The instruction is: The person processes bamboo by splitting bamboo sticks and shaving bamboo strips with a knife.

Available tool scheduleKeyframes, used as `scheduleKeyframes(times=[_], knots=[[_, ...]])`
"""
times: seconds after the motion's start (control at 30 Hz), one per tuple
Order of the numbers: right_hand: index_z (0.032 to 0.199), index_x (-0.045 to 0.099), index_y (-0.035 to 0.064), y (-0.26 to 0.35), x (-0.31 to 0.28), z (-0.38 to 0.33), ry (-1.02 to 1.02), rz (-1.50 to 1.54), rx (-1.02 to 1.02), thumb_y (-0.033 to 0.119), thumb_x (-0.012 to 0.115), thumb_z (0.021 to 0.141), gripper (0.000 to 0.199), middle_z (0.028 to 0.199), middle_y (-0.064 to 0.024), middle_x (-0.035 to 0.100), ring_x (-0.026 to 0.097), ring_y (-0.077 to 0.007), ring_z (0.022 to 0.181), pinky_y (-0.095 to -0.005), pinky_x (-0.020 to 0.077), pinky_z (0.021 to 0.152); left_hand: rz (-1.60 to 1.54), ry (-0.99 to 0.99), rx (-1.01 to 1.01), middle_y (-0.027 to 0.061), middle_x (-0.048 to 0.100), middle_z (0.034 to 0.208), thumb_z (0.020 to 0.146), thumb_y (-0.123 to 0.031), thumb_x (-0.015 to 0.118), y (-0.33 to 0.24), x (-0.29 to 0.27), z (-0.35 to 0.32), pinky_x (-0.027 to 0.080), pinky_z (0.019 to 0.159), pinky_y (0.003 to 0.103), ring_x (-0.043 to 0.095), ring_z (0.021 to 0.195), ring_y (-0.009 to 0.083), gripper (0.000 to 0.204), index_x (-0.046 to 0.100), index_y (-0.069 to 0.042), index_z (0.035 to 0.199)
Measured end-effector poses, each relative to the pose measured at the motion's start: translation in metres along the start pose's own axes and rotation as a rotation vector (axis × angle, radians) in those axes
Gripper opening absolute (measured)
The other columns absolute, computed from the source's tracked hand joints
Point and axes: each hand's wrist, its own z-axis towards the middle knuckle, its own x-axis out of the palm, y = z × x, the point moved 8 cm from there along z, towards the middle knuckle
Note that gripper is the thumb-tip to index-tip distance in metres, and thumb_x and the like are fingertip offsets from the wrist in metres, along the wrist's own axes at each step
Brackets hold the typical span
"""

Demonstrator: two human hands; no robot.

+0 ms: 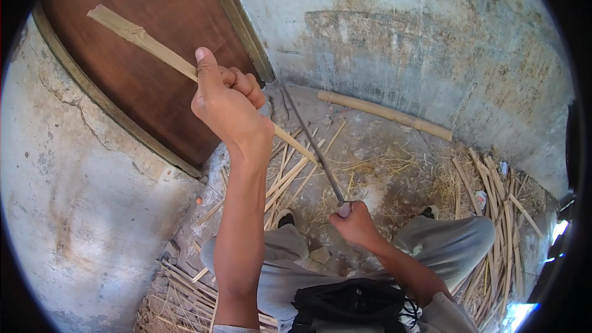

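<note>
The left hand (227,102) is clamped around a bamboo strip (148,40), thumb laid along its upper side, holding it raised and slanting from the upper left down toward the right. The right hand (354,223) is closed on the handle of a long thin blade (311,142), which rises from that hand and crosses the strip just below the left hand. The hands are well apart, one at each end of the work.

To do this well, I judge the strip should stay locked steady in the left fist while the blade runs along the grain, away from the left fingers, with a shallow angle so it pares and does not bite in. The thumb looks safest kept above the blade's path.

Below both hands, cut splints (296,172) lie on the floor (394,142); a whole bamboo pole (382,113) lies beyond the right hand by the wall (431,37).
</note>
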Motion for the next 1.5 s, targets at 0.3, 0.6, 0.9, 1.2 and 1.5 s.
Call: scheduleKeyframes(times=[0.3, 0.6, 0.9, 1.2, 1.5], knots=[[0.07, 0.061, -0.0003, -0.041, 0.014, -0.012, 0.243, 0.253, 0.468, 0.013, 0.067, 0.075, 0.016, 0.054, -0.0071, 0.056, 0.052, -0.0151, 0.041, -0.033, 0.0374, 0.038, -0.05, 0.095, -0.001, -0.0036, 0.016, 0.049, 0.1, -0.039, 0.045, 0.0, -0.014, 0.007, 0.01, 0.041, 0.028, 0.011, 0.043, 0.0093, 0.054, 0.019, -0.018, 0.058], [0.07, 0.062, 0.0005, -0.066, 0.039, -0.01, 0.217, 0.151, 0.363, 0.014, 0.065, 0.076, 0.015, 0.054, -0.0076, 0.057, 0.053, -0.0156, 0.043, -0.035, 0.0413, 0.041, -0.026, 0.13, -0.009, -0.0038, 0.015, 0.05, 0.1, -0.041, 0.045, -0.001, -0.014, 0.006, 0.01, 0.041, 0.027, 0.011, 0.044, 0.0092, 0.055, 0.019, -0.018, 0.058], [0.068, 0.058, -0.0034, -0.059, 0.031, -0.002, -0.021, 0.098, 0.104, 0.012, 0.065, 0.074, 0.018, 0.055, -0.0095, 0.057, 0.054, -0.0165, 0.045, -0.0354, 0.0424, 0.044, -0.023, 0.098, 0.008, -0.0036, 0.016, 0.05, 0.101, -0.041, 0.044, -0.005, -0.011, -0.001, 0.011, 0.042, 0.028, 0.011, 0.044, 0.0093, 0.054, 0.019, -0.018, 0.058], [0.066, 0.058, -0.0068, -0.012, 0.028, -0.006, 0.004, 0.172, -0.008, 0.013, 0.065, 0.072, 0.022, 0.058, -0.0168, 0.059, 0.054, -0.0228, 0.047, -0.0388, 0.0465, 0.051, -0.069, 0.111, 0.004, -0.004, 0.015, 0.049, 0.099, -0.042, 0.047, -0.009, -0.013, -0.002, 0.01, 0.041, 0.028, 0.011, 0.044, 0.0091, 0.055, 0.019, -0.018, 0.058], [0.064, 0.058, -0.0009, -0.15, 0.044, -0.016, 0.165, 0.076, 0.604, 0.011, 0.07, 0.069, 0.017, 0.054, -0.0102, 0.056, 0.053, -0.0183, 0.044, -0.0363, 0.0406, 0.044, -0.115, 0.228, -0.081, -0.0042, 0.015, 0.048, 0.1, -0.044, 0.045, -0.007, -0.047, 0.018, 0.01, 0.041, 0.028, 0.011, 0.043, 0.0091, 0.056, 0.019, -0.019, 0.057]])
